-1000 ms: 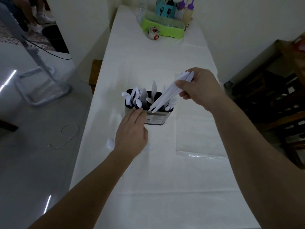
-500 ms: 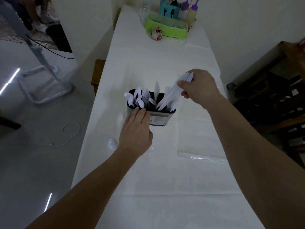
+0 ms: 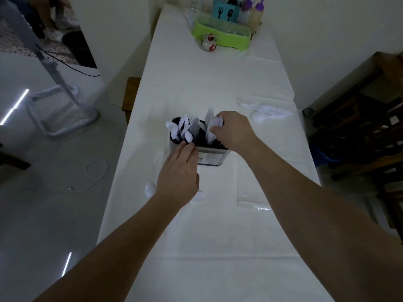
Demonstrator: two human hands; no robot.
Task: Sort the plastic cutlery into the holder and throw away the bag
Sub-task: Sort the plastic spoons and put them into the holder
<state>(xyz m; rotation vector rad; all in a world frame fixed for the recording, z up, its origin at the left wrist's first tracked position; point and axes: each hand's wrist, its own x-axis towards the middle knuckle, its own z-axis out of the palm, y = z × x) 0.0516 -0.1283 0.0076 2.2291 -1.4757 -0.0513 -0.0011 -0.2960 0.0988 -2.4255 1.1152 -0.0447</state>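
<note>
A metal cutlery holder (image 3: 211, 157) stands mid-table, filled with white plastic spoons (image 3: 182, 130) on its left side. My right hand (image 3: 234, 132) is over the holder's right compartment, fingers closed on a bundle of white plastic cutlery (image 3: 214, 127) pushed down into it. My left hand (image 3: 180, 171) rests flat against the holder's near left face. Two loose white spoons (image 3: 150, 188) lie on the table beside my left wrist. A clear plastic bag (image 3: 253, 205) lies flat to the right. More white cutlery in clear wrap (image 3: 268, 112) lies further back on the right.
The long table has a white cloth (image 3: 218, 247). At its far end stand a green tray (image 3: 222, 37), a small jar (image 3: 209, 42), a teal caddy (image 3: 224, 12) and squeeze bottles (image 3: 257, 12). Dark wooden chairs (image 3: 359, 138) are to the right, a metal stand (image 3: 61, 118) on the left floor.
My right hand has come down and left, lowering the cutlery bundle from a slant above the holder into its right compartment. My left hand stays against the holder.
</note>
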